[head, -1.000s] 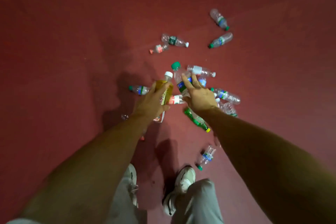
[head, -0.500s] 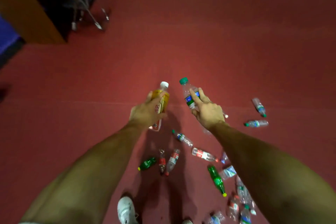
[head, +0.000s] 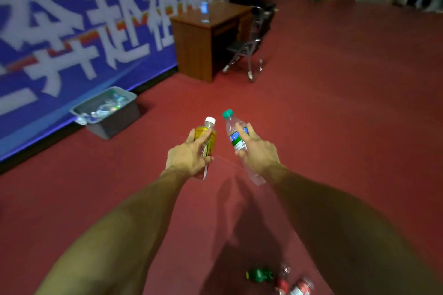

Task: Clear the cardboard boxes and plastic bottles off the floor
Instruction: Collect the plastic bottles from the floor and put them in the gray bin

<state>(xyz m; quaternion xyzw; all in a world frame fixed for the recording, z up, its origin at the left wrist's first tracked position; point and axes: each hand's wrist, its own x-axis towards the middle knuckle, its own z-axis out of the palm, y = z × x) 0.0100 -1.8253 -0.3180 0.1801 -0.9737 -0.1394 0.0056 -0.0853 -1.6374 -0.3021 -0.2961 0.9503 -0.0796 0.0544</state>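
The left hand (head: 189, 158) grips a yellow drink bottle (head: 208, 135) and the right hand (head: 260, 153) a green-capped water bottle (head: 230, 127), with the grey bin (head: 117, 123) (already part-filled) ahead and a green bottle (head: 260, 275) and red-labelled bottles (head: 299, 286) on the floor uncollected.

A yellow, white-capped bottle (head: 208, 136) is standing nearly upright in the left hand (head: 189, 155); a clear, green-capped bottle (head: 230, 130) is leaning in the right hand (head: 259, 153). A green bottle (head: 260, 275) and red-labelled bottles (head: 282, 282) are lying on the floor (head: 335, 127).

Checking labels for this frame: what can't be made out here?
- Head view: grey bin contents, blurred and too small to count.
- Head view: floor bottles, cut by bottom edge, dim in shadow.
- Head view: yellow bottle label, partly covered by left hand.
- Head view: banner lettering, motion-blurred.
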